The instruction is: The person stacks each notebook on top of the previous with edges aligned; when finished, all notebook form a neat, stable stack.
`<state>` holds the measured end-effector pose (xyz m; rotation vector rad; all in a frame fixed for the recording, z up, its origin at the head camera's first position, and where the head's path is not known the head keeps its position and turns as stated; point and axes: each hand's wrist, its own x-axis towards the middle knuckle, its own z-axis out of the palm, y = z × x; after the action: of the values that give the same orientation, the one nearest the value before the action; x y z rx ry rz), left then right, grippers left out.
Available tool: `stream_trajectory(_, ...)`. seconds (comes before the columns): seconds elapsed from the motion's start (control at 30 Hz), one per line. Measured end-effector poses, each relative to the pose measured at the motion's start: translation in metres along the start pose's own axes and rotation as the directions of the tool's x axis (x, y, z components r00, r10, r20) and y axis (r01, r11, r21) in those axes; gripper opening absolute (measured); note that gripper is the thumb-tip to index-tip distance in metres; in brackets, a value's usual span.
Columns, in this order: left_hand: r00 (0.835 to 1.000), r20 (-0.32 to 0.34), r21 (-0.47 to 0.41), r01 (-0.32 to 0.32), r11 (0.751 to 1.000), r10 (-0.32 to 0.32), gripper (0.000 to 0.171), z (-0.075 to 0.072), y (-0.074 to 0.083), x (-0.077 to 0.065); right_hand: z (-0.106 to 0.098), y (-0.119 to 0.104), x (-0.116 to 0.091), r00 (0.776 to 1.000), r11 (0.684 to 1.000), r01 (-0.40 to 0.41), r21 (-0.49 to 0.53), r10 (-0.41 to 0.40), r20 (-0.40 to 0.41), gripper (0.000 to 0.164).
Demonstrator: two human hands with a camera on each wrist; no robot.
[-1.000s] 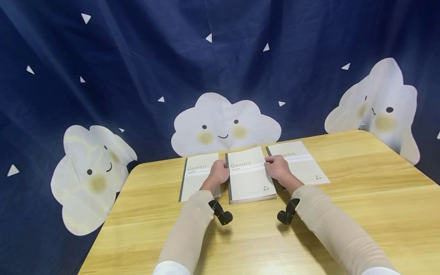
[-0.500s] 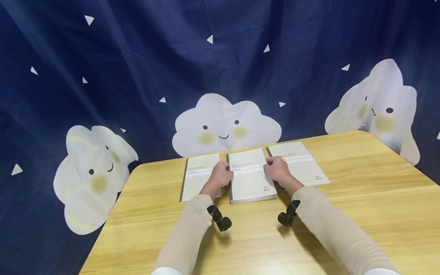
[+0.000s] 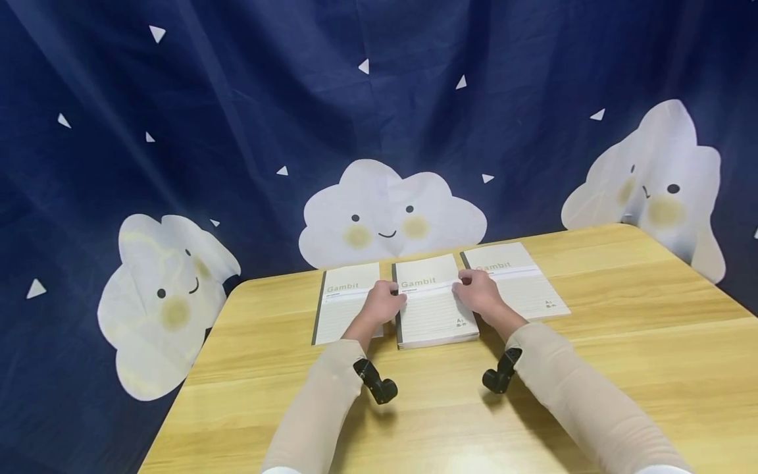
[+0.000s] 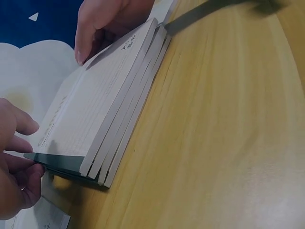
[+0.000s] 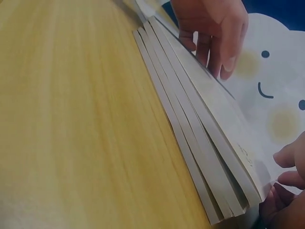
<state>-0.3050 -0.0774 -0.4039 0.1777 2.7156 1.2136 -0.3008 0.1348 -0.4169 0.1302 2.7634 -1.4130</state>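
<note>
A stack of several white Gambit notebooks (image 3: 432,309) with dark spines lies in the middle of the table's far side. My left hand (image 3: 382,304) is at the stack's spine side, with the thumb over the cover edge and the fingers curled at the dark spine (image 4: 62,162). On the opposite long side, my right hand (image 3: 477,291) pinches the edge, its thumb near the cover. The page edges (image 5: 190,129) are slightly uneven, with narrow gaps between the notebooks. Both wrist views show a hand on each side of the stack.
Left of the stack lies another Gambit notebook (image 3: 340,319), partly behind my left forearm. A third pile or single notebook (image 3: 527,283) lies to the right, near my right hand. The wooden table (image 3: 438,408) ends at a dark blue curtain (image 3: 414,118) with clouds.
My left hand has shifted slightly toward the stack, its thumb coming over the spine edge. My right hand stays nearly where it was, and the stack shows no clear movement.
</note>
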Motion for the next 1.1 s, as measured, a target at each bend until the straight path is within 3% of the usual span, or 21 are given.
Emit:
stream_trajectory(0.13,1.0,0.007,-0.024,-0.003,1.0,0.003,0.024,0.0,0.0,-0.003,0.001,0.0,-0.002,1.0,1.0,-0.003,0.029,0.003,0.008,0.05)
stream_trajectory(0.27,1.0,0.0,-0.027,-0.008,1.0,0.008,0.036,0.002,0.001,-0.005,0.001,0.0,-0.005,1.0,0.999,0.008,0.044,-0.008,-0.002,0.045)
stream_trajectory(0.4,1.0,-0.006,-0.009,-0.015,1.0,0.015,0.019,0.003,0.001,-0.004,0.002,0.0,-0.007,1.0,0.999,0.011,0.052,-0.011,-0.004,0.039)
stream_trajectory(0.6,0.999,-0.021,-0.001,-0.034,0.999,0.034,0.034,0.004,0.0,-0.004,0.002,-0.001,-0.009,1.0,0.998,-0.005,0.067,0.004,0.013,0.047)
stream_trajectory(0.77,0.999,-0.019,-0.002,-0.036,0.999,0.036,0.031,0.006,0.001,-0.005,0.001,0.001,-0.01,0.999,0.997,-0.025,0.073,0.023,0.024,0.051)
stream_trajectory(0.87,0.999,-0.018,-0.009,-0.029,1.0,0.028,0.02,0.007,0.002,-0.007,0.0,0.002,-0.012,0.999,0.997,-0.029,0.075,0.027,0.027,0.052)
stream_trajectory(1.0,1.0,-0.019,-0.05,0.008,0.999,-0.009,0.046,0.009,0.002,-0.01,-0.004,0.004,-0.014,0.999,0.996,-0.013,0.087,0.01,0.043,0.052)
stream_trajectory(1.1,0.999,-0.035,-0.084,0.021,0.996,-0.024,0.05,0.01,0.004,-0.012,-0.009,0.005,-0.015,0.999,0.996,-0.006,0.084,0.003,0.042,0.052)
